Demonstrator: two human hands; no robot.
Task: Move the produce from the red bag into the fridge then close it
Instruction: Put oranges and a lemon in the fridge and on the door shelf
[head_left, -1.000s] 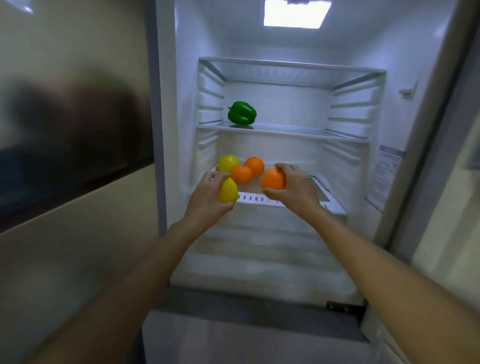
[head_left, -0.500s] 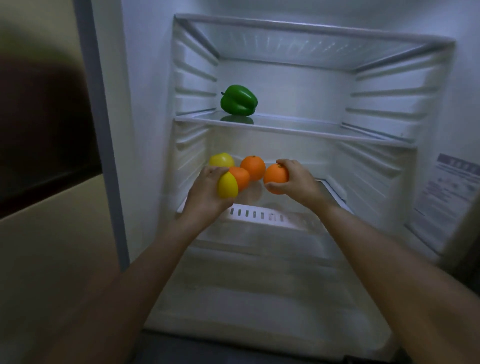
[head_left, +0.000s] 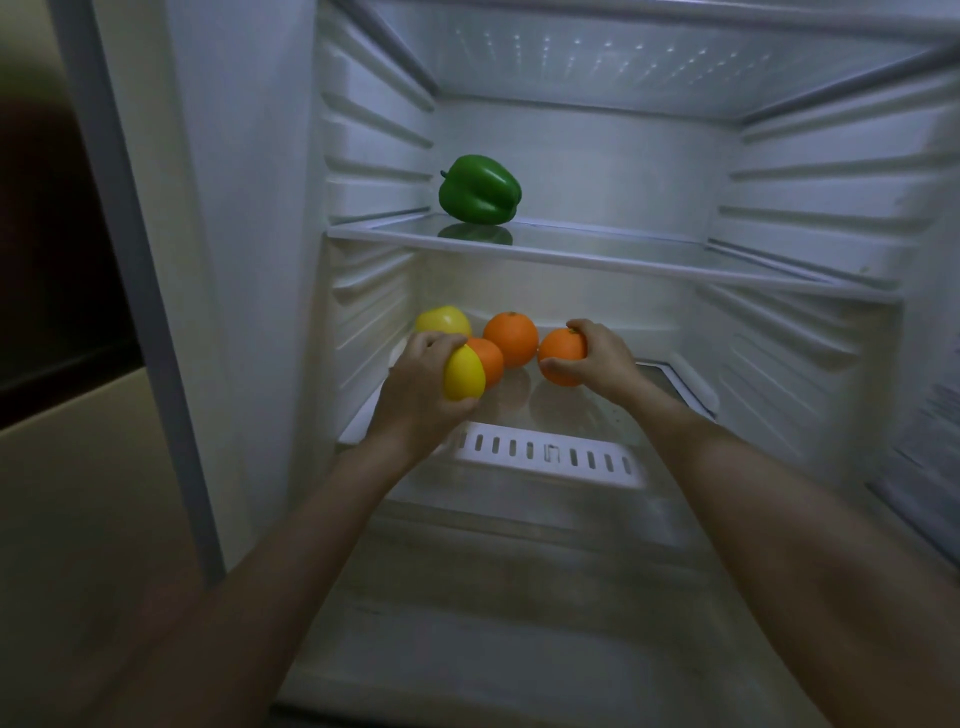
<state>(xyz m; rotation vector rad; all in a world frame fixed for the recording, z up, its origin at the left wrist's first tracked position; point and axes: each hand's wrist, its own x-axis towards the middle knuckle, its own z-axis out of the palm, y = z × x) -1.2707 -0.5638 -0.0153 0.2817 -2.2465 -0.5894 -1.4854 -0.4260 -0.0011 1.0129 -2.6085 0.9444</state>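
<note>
yellow lemon (head_left: 464, 373) and orange (head_left: 562, 356) now reach the lower shelf (head_left: 670, 371).
left hand (head_left: 421, 387) grips the lemon, right hand (head_left: 605, 358) the orange, both carried inward beside earlier fruit; release comes next.

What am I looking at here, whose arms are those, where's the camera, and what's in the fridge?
There is no machine here. A person wears a wide-angle camera on the head, so you see their own two bare arms reaching forward into an open fridge.

The left hand grips a yellow lemon. The right hand grips an orange. Both hang just above the lower glass shelf.

Already lying on that shelf are a yellow fruit at the back left and two more oranges, one at the back and one partly hidden behind the lemon. On the shelf above sits a green bell pepper.
</note>
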